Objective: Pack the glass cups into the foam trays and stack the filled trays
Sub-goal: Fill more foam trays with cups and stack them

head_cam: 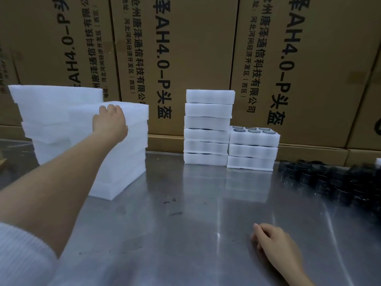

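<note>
A tall pile of empty white foam trays (123,162) stands at the left of the metal table. My left hand (110,120) reaches over its top tray (134,109), fingers curled over the near edge. Two stacks of filled trays stand at the back: a taller one (208,126) and a shorter one (252,153), whose top tray (254,138) shows several glass cups (254,131) in its holes. Loose dark cups (334,180) crowd the right side, blurred. My right hand (272,239) rests on the table near the front, fingers loosely curled, holding nothing.
Large brown cardboard boxes (195,58) with printed lettering form a wall behind the table. A second pile of foam sheets (51,112) sits behind the left pile. The steel tabletop (195,213) spreads between my hands.
</note>
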Action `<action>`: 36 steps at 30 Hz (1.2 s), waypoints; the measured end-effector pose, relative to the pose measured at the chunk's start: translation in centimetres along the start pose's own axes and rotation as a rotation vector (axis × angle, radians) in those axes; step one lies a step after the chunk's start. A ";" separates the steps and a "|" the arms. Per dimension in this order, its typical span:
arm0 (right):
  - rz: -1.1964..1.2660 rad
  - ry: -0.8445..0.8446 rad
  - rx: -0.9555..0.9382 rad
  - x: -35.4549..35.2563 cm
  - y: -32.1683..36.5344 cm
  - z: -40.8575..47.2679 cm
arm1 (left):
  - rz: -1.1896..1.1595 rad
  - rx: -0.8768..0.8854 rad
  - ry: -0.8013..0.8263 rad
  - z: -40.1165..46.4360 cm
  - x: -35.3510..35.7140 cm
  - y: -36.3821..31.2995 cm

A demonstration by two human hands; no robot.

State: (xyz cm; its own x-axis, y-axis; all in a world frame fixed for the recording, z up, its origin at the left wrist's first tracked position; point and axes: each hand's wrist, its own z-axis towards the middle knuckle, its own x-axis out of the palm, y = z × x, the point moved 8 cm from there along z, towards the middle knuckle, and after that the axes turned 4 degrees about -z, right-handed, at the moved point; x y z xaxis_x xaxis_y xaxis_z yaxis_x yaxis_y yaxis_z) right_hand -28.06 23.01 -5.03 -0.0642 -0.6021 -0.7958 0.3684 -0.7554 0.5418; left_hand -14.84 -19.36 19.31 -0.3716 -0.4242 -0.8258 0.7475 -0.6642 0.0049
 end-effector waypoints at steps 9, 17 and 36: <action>0.132 -0.020 0.014 -0.1 -0.3 0.6 | -0.335 0.282 -0.398 -4.8 -6.5 -5.2; 0.831 -0.302 0.229 -3.2 -3.9 0.7 | -0.792 0.719 -0.015 -22.9 0.0 -15.2; 1.195 0.102 0.424 -4.0 -7.7 2.0 | -2.019 -0.407 0.885 -27.1 12.3 -22.9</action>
State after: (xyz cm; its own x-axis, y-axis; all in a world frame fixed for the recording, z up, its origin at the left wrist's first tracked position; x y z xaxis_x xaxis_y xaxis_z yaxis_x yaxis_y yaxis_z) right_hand -32.49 30.74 -5.46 0.1796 -0.9543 0.2389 -0.1779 0.2073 0.9620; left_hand -21.65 7.32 -6.24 -0.3785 0.8141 0.4403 -0.0988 0.4374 -0.8938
